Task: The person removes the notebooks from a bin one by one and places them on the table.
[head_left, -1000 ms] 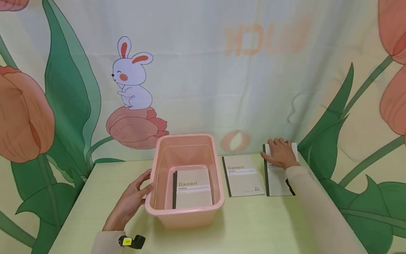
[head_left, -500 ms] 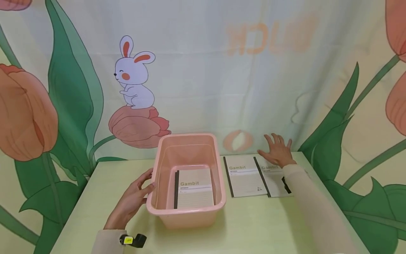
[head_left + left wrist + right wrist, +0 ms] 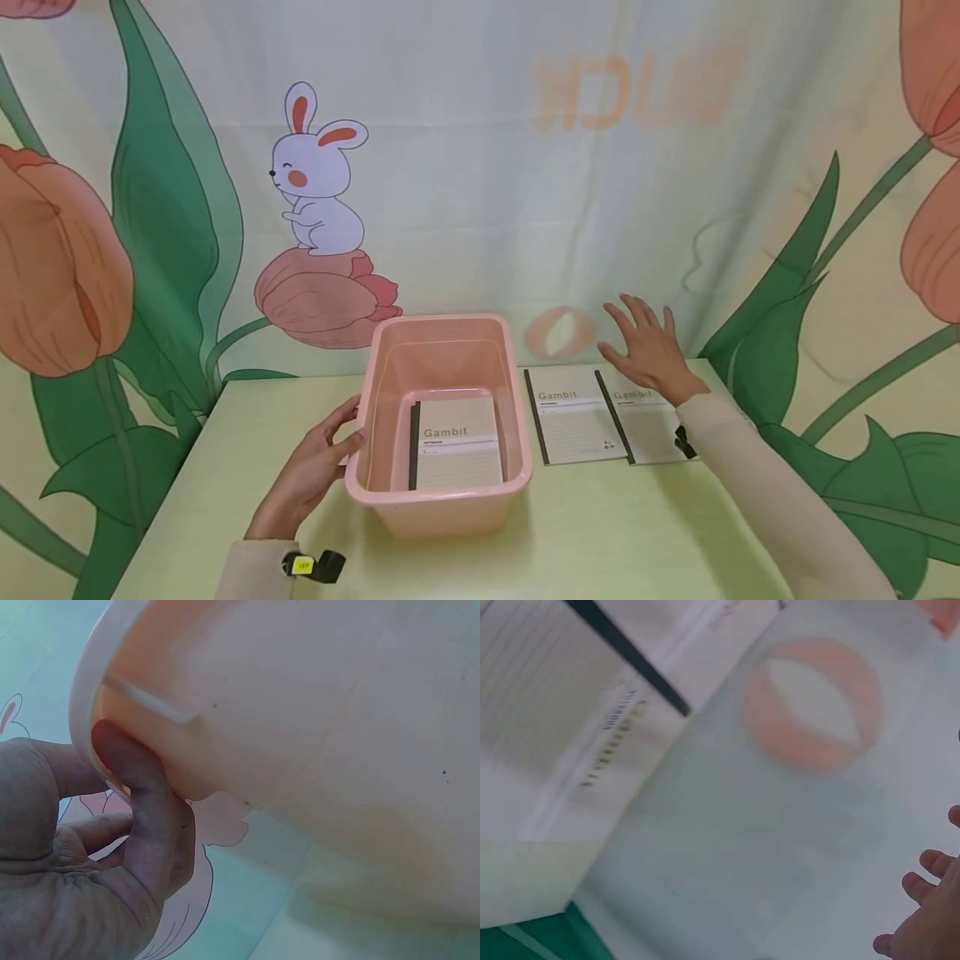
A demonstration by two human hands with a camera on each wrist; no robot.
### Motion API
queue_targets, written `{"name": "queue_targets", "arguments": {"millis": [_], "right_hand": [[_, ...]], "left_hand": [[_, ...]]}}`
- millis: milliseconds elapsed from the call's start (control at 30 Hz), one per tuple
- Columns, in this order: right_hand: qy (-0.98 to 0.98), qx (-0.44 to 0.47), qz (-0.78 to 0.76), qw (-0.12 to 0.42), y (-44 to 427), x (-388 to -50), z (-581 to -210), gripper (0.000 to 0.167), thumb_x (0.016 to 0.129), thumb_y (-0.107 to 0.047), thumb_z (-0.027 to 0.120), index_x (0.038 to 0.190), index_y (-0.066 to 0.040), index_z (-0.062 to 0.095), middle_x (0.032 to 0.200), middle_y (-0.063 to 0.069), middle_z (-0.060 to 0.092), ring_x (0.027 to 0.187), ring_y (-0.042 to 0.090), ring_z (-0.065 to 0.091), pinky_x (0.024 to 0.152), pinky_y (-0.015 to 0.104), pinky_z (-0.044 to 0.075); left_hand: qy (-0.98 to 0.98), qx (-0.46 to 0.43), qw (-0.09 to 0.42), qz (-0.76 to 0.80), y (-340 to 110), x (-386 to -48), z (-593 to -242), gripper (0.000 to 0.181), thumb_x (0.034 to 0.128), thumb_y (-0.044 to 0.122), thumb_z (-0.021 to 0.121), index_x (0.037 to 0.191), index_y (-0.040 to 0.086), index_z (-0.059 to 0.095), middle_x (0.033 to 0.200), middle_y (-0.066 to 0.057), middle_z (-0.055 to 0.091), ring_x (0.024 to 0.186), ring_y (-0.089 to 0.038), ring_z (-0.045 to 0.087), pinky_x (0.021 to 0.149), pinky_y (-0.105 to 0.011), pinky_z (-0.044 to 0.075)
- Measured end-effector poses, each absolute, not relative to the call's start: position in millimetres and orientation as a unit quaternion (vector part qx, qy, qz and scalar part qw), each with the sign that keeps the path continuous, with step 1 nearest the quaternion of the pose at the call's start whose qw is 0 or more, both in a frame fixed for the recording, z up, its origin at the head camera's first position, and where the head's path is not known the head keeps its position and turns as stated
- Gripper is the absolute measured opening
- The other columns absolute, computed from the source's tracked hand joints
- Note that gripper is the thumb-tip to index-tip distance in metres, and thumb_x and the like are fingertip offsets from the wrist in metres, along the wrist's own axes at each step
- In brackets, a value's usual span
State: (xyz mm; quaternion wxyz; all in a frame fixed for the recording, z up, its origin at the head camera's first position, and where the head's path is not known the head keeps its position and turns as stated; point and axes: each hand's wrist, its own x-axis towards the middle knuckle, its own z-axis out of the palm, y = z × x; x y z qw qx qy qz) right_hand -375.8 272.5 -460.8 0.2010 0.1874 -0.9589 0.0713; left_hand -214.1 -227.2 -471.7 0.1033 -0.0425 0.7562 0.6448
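Observation:
My left hand [image 3: 311, 471] grips the left rim of a pink plastic basin [image 3: 438, 498]. In the left wrist view the fingers [image 3: 142, 802] curl about the basin's edge [image 3: 84, 697]. Notebooks with black spines, the top notebook [image 3: 459, 458] marked "Gambit", lie inside the basin. To its right are two more on the table, a left notebook [image 3: 573, 425] and a right notebook [image 3: 648, 429], side by side with edges meeting or slightly overlapping. Over the right notebook's upper part hovers my right hand [image 3: 647, 350], its fingers spread and holding nothing; it hides that notebook's upper right corner.
A pale green table [image 3: 585, 533] carries the basin and notebooks. Behind it hangs a printed curtain [image 3: 465, 208] with a rabbit and tulips, close to the table's back edge. More printed fabric [image 3: 885, 375] bounds the right side.
The right notebook has slid left until it meets the left one. My right hand has come off it and risen, fingers now spread. The left hand and basin stay put.

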Motion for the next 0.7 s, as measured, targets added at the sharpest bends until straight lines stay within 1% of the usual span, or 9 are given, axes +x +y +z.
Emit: {"name": "queue_targets", "arguments": {"millis": [200, 367, 500, 700], "right_hand": [[-0.943, 0.236, 0.059, 0.226, 246, -355, -417, 0.064, 0.095, -0.054, 0.052, 0.15, -0.022, 0.039, 0.159, 0.011, 0.03, 0.146, 0.034, 0.026, 0.112, 0.071, 0.014], [-0.925, 0.284, 0.038, 0.249, 219, -346, -386, 0.063, 0.096, -0.05, 0.052, 0.151, -0.023, 0.038, 0.159, 0.009, 0.03, 0.147, 0.032, 0.026, 0.113, 0.069, 0.016], [-0.919, 0.309, 0.037, 0.243, 197, -337, -371, 0.063, 0.096, -0.049, 0.052, 0.151, -0.023, 0.036, 0.16, 0.008, 0.029, 0.148, 0.031, 0.025, 0.114, 0.068, 0.016], [-0.912, 0.333, 0.052, 0.233, 164, -329, -357, 0.064, 0.096, -0.052, 0.049, 0.153, -0.026, 0.033, 0.16, 0.007, 0.028, 0.148, 0.029, 0.025, 0.115, 0.066, 0.016]], "left_hand": [[0.756, -0.041, 0.105, 0.644, -227, -215, -471, 0.064, 0.1007, 0.022, 0.055, 0.156, 0.028, 0.025, 0.156, -0.011, 0.028, 0.136, -0.036, 0.043, 0.098, -0.046, 0.053], [0.753, -0.042, 0.102, 0.648, -225, -215, -471, 0.063, 0.1007, 0.021, 0.056, 0.156, 0.028, 0.026, 0.156, -0.01, 0.028, 0.136, -0.036, 0.042, 0.096, -0.045, 0.054], [0.755, -0.042, 0.106, 0.646, -223, -213, -471, 0.065, 0.1005, 0.023, 0.056, 0.157, 0.028, 0.024, 0.156, -0.011, 0.027, 0.136, -0.037, 0.042, 0.095, -0.044, 0.054], [0.759, -0.042, 0.101, 0.641, -224, -215, -472, 0.064, 0.1003, 0.023, 0.056, 0.156, 0.028, 0.026, 0.155, -0.011, 0.028, 0.137, -0.037, 0.042, 0.098, -0.047, 0.053]]}}
